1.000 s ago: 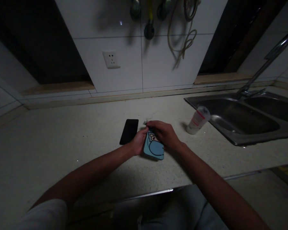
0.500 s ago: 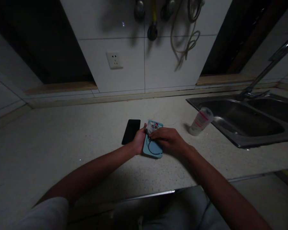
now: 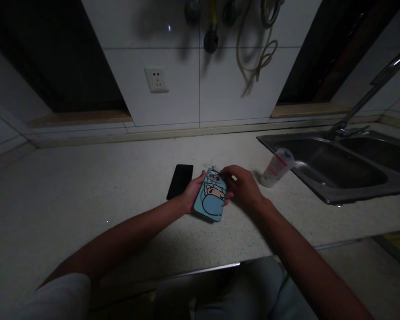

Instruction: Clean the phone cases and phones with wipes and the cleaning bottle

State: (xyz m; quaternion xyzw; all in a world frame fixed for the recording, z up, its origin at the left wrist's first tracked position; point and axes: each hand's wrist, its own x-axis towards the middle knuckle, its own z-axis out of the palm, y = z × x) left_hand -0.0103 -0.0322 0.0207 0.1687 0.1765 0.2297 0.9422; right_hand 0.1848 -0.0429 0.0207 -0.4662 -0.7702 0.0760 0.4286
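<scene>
My left hand (image 3: 192, 193) is wrapped round a smartphone in a light blue case (image 3: 209, 205), its cartoon-printed back and camera openings facing up. The phone is tilted a little above the counter, and fingertips show past its right edge. My right hand (image 3: 242, 184) is closed at the phone's upper right edge, fingers curled in. Its fingers hold a pale, crumpled, tissue-like piece, now mostly hidden behind them and the phone's top. A second phone with a dark screen (image 3: 180, 181) lies flat on the counter, just left of my left hand.
A translucent plastic cup with pink bands (image 3: 278, 168) leans on the counter (image 3: 86, 186) right of my hands. Beyond it is a steel double-bowl sink (image 3: 323, 193) with a tall faucet (image 3: 370, 93). A socket (image 3: 156, 80) and pipe fittings (image 3: 211, 41) are on the tiled wall.
My right hand has moved from across the case's back to its upper right edge, uncovering the cartoon print. The phone has turned slightly in my left hand, which keeps its hold.
</scene>
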